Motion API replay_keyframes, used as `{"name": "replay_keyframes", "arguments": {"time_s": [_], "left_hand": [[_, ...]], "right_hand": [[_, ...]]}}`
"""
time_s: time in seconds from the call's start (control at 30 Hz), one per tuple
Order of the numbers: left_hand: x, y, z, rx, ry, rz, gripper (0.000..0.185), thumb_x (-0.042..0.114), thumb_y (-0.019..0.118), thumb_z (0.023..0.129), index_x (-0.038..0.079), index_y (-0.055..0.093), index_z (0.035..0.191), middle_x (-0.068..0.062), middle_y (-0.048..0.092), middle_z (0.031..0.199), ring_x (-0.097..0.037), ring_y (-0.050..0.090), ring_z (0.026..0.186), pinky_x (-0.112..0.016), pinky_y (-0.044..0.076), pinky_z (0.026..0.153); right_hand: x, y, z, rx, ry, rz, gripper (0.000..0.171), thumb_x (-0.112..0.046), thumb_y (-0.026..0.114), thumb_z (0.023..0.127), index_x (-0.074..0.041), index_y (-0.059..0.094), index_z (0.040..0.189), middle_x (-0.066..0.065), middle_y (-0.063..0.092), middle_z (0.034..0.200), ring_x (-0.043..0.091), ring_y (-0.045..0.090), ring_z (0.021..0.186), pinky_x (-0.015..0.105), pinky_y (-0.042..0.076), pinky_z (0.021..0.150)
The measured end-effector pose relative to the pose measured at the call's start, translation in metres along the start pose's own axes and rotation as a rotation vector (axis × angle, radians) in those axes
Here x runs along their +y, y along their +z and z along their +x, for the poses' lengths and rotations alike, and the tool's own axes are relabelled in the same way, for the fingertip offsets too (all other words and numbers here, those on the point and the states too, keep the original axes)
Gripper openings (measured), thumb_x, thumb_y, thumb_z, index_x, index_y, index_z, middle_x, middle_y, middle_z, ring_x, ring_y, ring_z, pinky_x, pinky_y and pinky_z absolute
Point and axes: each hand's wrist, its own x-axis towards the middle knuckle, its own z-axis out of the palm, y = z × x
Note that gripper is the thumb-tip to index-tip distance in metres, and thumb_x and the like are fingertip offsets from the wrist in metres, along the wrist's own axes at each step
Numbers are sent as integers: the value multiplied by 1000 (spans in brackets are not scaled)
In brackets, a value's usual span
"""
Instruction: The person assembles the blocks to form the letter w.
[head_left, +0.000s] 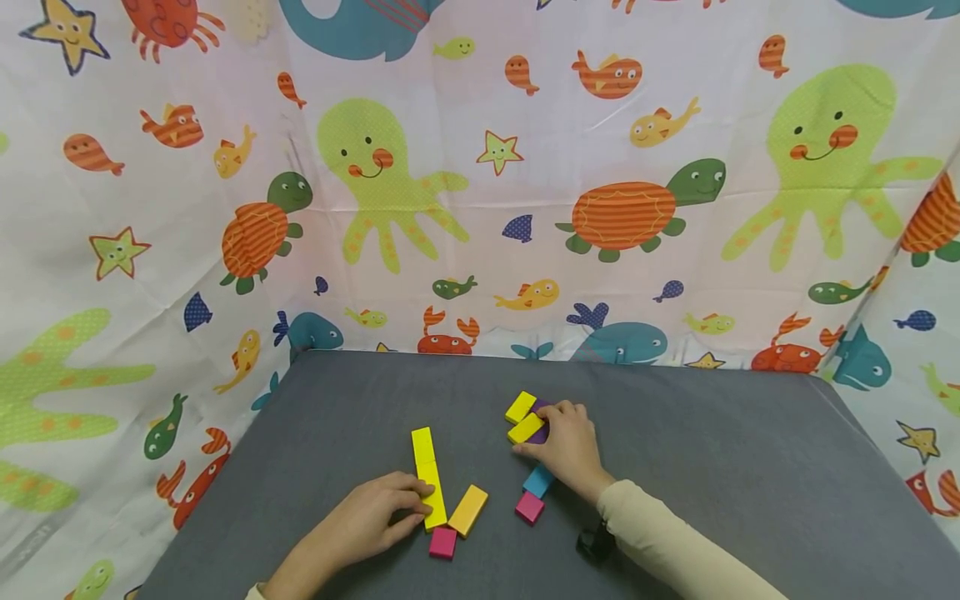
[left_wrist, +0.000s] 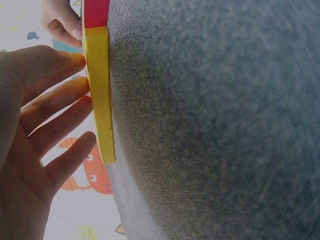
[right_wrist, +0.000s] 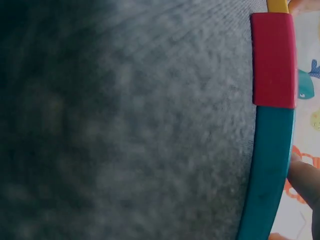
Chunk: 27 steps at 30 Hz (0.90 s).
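— What do we see on the felt-like grey table (head_left: pixel 712 450)?
— Our left hand (head_left: pixel 375 521), fingers straight, presses a smooth long yellow block (head_left: pixel 429 479). At two o'clock, our right hand (head_left: pixel 567 446) pinches a yellow block (head_left: pixel 525 428).

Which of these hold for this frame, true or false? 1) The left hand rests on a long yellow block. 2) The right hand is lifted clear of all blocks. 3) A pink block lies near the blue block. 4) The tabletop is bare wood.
1) True: the left hand has its fingers against the long yellow block.
2) False: the right hand touches a yellow block by a purple block.
3) True: a pink block lies just below the blue block.
4) False: the table has a grey cloth cover.
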Motion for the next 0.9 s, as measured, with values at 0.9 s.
{"name": "replay_keyframes", "arguments": {"time_s": [0.9], "left_hand": [[-1, 2, -1, 26, 31, 8, 16, 27, 71, 92, 28, 76, 106, 11, 67, 121, -9, 63, 111, -34, 57, 95]], "right_hand": [[0, 2, 3, -8, -2, -76, 66, -51, 85, 70, -4, 70, 114, 12, 62, 110, 27, 47, 104, 47, 46, 91]]}}
